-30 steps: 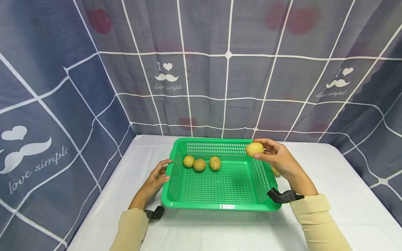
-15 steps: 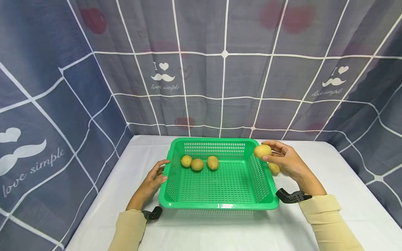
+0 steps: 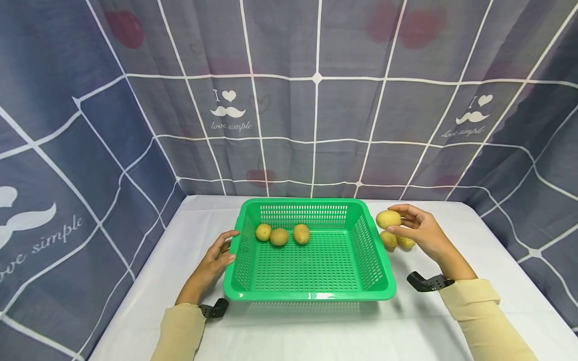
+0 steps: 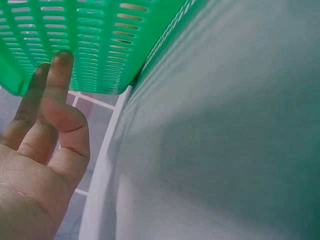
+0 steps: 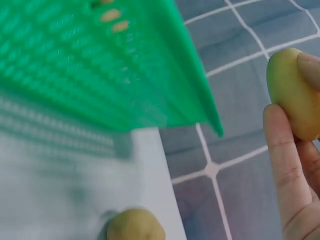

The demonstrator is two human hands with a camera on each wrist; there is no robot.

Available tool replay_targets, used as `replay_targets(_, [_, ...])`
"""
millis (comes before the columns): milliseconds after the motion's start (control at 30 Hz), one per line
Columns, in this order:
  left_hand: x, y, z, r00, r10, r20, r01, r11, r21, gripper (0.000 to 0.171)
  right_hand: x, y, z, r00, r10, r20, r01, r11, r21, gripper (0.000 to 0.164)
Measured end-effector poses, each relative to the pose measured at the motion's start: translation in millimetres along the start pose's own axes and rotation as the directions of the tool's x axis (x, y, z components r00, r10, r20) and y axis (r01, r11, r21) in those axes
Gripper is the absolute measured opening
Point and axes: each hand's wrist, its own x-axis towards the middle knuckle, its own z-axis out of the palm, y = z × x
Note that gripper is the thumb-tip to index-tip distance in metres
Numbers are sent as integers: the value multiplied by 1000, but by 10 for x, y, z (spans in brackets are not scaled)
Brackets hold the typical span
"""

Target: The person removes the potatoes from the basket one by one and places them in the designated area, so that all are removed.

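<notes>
A green perforated plastic basket (image 3: pixel 311 295) sits on the white table with three potatoes (image 3: pixel 301 234) near its back left. My left hand (image 3: pixel 214 263) is at the basket's left side, fingertips right at the rim; the left wrist view shows its fingers (image 4: pixel 62 75) loosely extended against the slotted wall. My right hand (image 3: pixel 424 233) pinches a potato (image 3: pixel 388 219) between thumb and fingers, beyond the basket's right rim. Below it, two more potatoes (image 3: pixel 406 242) lie on the table. In the right wrist view the held potato (image 5: pixel 290 95) shows at the right edge.
A white cloth (image 3: pixel 289 336) covers the table. Behind and at both sides hangs a grey-blue checked curtain (image 3: pixel 289 115). The right wrist view shows one potato (image 5: pixel 135 226) on the table below the basket's corner.
My right hand has moved right with the potato, from over the basket's right rim to outside it. The two potatoes on the table have come into fuller view. The left hand stays at the rim.
</notes>
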Motion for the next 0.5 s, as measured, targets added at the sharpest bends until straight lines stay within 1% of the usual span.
replay_targets(200, [1,-16,-10,1000,-11,-7,11,1000,21,49,-36,84,-129,1000,25,-16,-26,996,-82,39])
replay_targets(333, [-4,-12,-6,1000,-24,-17,24,999,34,50,-66,164,-193,999,45,-19,-47,996,-80,39])
replay_targets(500, [-11,-8,1,1000,-12,-17,13,999,34,51,-96,252,-278,998,56,-37,-60,992,-114,39])
